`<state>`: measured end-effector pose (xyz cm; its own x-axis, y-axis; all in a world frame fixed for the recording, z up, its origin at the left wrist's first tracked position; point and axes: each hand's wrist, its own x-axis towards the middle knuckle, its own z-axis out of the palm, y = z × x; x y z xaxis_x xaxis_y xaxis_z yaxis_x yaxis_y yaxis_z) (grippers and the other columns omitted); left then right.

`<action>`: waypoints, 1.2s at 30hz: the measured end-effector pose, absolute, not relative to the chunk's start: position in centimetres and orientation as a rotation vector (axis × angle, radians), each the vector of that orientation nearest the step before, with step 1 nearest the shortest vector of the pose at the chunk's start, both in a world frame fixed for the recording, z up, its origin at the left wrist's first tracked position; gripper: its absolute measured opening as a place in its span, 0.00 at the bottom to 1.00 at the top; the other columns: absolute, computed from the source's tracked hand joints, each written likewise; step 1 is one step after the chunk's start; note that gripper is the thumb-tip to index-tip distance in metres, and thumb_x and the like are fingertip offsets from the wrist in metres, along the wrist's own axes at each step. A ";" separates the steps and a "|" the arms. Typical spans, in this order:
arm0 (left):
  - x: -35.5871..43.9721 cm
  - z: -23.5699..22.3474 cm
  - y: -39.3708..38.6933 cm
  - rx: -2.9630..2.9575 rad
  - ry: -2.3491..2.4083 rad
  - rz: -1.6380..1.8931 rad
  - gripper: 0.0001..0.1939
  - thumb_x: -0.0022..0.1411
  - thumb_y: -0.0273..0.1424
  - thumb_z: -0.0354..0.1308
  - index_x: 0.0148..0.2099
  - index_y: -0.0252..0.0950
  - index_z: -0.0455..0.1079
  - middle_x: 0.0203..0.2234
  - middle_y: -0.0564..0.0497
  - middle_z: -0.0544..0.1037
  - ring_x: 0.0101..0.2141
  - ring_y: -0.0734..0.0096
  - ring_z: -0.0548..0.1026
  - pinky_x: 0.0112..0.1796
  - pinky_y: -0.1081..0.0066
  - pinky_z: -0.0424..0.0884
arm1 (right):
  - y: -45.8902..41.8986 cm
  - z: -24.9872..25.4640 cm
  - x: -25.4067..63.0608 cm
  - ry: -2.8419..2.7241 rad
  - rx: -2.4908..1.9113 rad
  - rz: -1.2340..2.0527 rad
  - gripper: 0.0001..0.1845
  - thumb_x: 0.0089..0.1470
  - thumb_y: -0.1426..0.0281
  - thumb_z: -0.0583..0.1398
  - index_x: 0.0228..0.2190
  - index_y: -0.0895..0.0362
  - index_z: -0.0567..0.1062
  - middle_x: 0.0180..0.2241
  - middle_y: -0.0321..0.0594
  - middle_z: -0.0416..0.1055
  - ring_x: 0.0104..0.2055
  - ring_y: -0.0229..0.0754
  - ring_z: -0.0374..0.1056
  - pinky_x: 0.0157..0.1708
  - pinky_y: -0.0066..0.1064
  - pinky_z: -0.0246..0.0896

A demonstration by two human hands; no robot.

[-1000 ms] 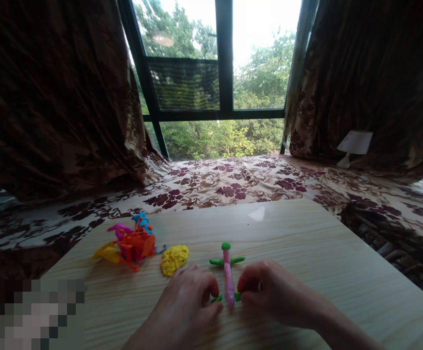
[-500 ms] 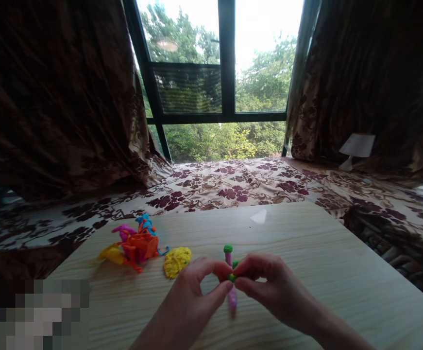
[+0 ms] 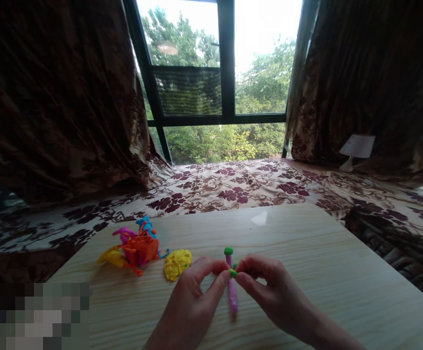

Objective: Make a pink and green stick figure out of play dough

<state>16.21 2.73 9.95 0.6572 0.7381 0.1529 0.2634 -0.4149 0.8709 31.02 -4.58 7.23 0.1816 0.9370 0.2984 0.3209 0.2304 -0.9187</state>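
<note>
A pink clay stick (image 3: 232,294) with a green ball on its far tip (image 3: 228,251) lies on the wooden table (image 3: 306,272). My left hand (image 3: 193,301) and my right hand (image 3: 265,287) meet just above the stick. Both pinch a small green clay piece (image 3: 233,273) between thumb and fingertips. The fingers of both hands are closed on it. A yellow clay lump (image 3: 177,263) lies to the left of my left hand.
A tangle of orange, pink, blue and yellow clay (image 3: 134,245) sits at the table's left. Flowered cloth (image 3: 233,184) covers the ledge behind, below a window with dark curtains. A small white lamp (image 3: 357,148) stands far right. A blurred patch fills the lower left corner.
Both hands rose from the stick's lower end to its middle. The green crossbar that lay across the stick is gone from the table, and a green piece is now pinched between my fingertips.
</note>
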 end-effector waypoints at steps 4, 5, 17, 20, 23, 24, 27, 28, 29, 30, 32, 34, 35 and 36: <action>16.3 9.5 3.1 1.832 0.771 0.627 0.13 0.59 0.38 0.48 0.30 0.37 0.70 0.26 0.54 0.73 0.33 0.69 0.70 0.37 0.74 0.63 | -4.4 7.1 31.2 -1.372 -1.290 0.524 0.04 0.50 0.76 0.57 0.27 0.58 0.71 0.25 0.34 0.68 0.28 0.35 0.63 0.29 0.25 0.59; 16.3 9.4 3.2 1.824 0.762 0.610 0.15 0.59 0.39 0.48 0.28 0.36 0.69 0.24 0.54 0.73 0.32 0.70 0.70 0.36 0.74 0.63 | -4.4 7.1 31.2 -1.392 -1.280 0.495 0.04 0.50 0.76 0.57 0.27 0.57 0.71 0.25 0.34 0.67 0.28 0.34 0.63 0.29 0.25 0.59; 16.4 9.3 2.7 1.802 0.734 0.610 0.12 0.56 0.38 0.52 0.33 0.37 0.72 0.26 0.54 0.74 0.33 0.70 0.70 0.38 0.74 0.62 | -4.7 7.3 31.2 -1.532 -1.240 0.386 0.05 0.52 0.75 0.55 0.29 0.57 0.72 0.27 0.37 0.66 0.30 0.36 0.63 0.31 0.27 0.59; 16.4 9.5 2.8 1.818 0.727 0.589 0.14 0.58 0.39 0.50 0.29 0.37 0.70 0.25 0.54 0.73 0.33 0.70 0.69 0.37 0.74 0.62 | -4.7 7.2 31.3 -1.525 -1.259 0.365 0.05 0.53 0.75 0.55 0.29 0.57 0.71 0.27 0.37 0.65 0.30 0.36 0.62 0.31 0.27 0.59; 16.5 9.5 2.9 1.798 0.715 0.576 0.16 0.59 0.39 0.47 0.27 0.36 0.67 0.23 0.55 0.70 0.31 0.72 0.68 0.35 0.75 0.61 | -4.6 7.2 31.3 -1.510 -1.258 0.356 0.04 0.52 0.75 0.56 0.29 0.57 0.71 0.27 0.36 0.65 0.30 0.35 0.62 0.31 0.27 0.59; 16.5 9.4 2.9 1.784 0.712 0.573 0.16 0.59 0.39 0.47 0.27 0.36 0.67 0.23 0.55 0.69 0.30 0.72 0.67 0.35 0.75 0.61 | -4.6 7.1 31.3 -1.515 -1.251 0.360 0.04 0.52 0.75 0.56 0.30 0.57 0.71 0.28 0.36 0.65 0.31 0.35 0.62 0.31 0.27 0.59; 16.6 9.0 2.9 1.719 0.684 0.560 0.13 0.58 0.39 0.49 0.30 0.35 0.68 0.24 0.55 0.69 0.29 0.74 0.66 0.34 0.75 0.61 | -4.5 7.1 31.3 -1.545 -1.223 0.365 0.07 0.51 0.77 0.55 0.32 0.57 0.71 0.29 0.36 0.65 0.32 0.35 0.62 0.32 0.27 0.59; 16.6 8.8 3.0 1.697 0.672 0.559 0.13 0.58 0.38 0.50 0.31 0.35 0.68 0.25 0.54 0.70 0.29 0.74 0.66 0.35 0.75 0.61 | -4.4 7.1 31.3 -1.556 -1.211 0.363 0.08 0.50 0.78 0.55 0.33 0.57 0.71 0.30 0.37 0.65 0.32 0.35 0.62 0.32 0.27 0.60; 16.6 8.7 3.0 1.682 0.662 0.560 0.12 0.57 0.38 0.51 0.31 0.35 0.68 0.25 0.54 0.71 0.29 0.74 0.67 0.35 0.75 0.61 | -4.5 7.1 31.3 -1.565 -1.199 0.362 0.09 0.49 0.79 0.56 0.33 0.57 0.71 0.30 0.37 0.65 0.32 0.35 0.62 0.32 0.27 0.60; 16.6 8.6 3.0 1.674 0.659 0.562 0.12 0.57 0.38 0.51 0.31 0.35 0.69 0.25 0.54 0.71 0.29 0.74 0.67 0.34 0.75 0.62 | -4.5 7.1 31.3 -1.572 -1.187 0.359 0.11 0.48 0.80 0.56 0.34 0.57 0.71 0.31 0.37 0.65 0.32 0.35 0.63 0.32 0.27 0.60; 16.5 8.4 3.0 1.685 0.672 0.572 0.12 0.57 0.37 0.51 0.30 0.35 0.69 0.25 0.54 0.71 0.29 0.74 0.67 0.34 0.75 0.61 | -4.5 7.1 31.3 -1.580 -1.172 0.356 0.12 0.47 0.81 0.56 0.35 0.57 0.71 0.32 0.37 0.65 0.33 0.35 0.63 0.33 0.27 0.60; 16.3 8.4 2.9 1.721 0.699 0.581 0.11 0.57 0.37 0.51 0.30 0.35 0.69 0.26 0.54 0.72 0.30 0.74 0.67 0.33 0.76 0.61 | -4.6 7.1 31.2 -1.583 -1.175 0.360 0.11 0.48 0.80 0.56 0.35 0.58 0.71 0.31 0.37 0.65 0.33 0.35 0.62 0.33 0.27 0.60; 16.3 8.5 2.9 1.744 0.712 0.585 0.11 0.57 0.37 0.51 0.31 0.36 0.70 0.27 0.54 0.73 0.30 0.74 0.67 0.33 0.77 0.61 | -4.6 7.1 31.2 -1.583 -1.183 0.367 0.10 0.48 0.79 0.56 0.34 0.58 0.71 0.31 0.37 0.65 0.32 0.35 0.62 0.33 0.27 0.60; 16.3 8.5 2.8 1.764 0.722 0.588 0.10 0.57 0.36 0.52 0.31 0.36 0.70 0.26 0.54 0.73 0.30 0.74 0.67 0.33 0.77 0.61 | -4.7 7.1 31.2 -1.582 -1.195 0.374 0.08 0.50 0.79 0.56 0.33 0.58 0.71 0.30 0.37 0.65 0.32 0.35 0.62 0.32 0.27 0.59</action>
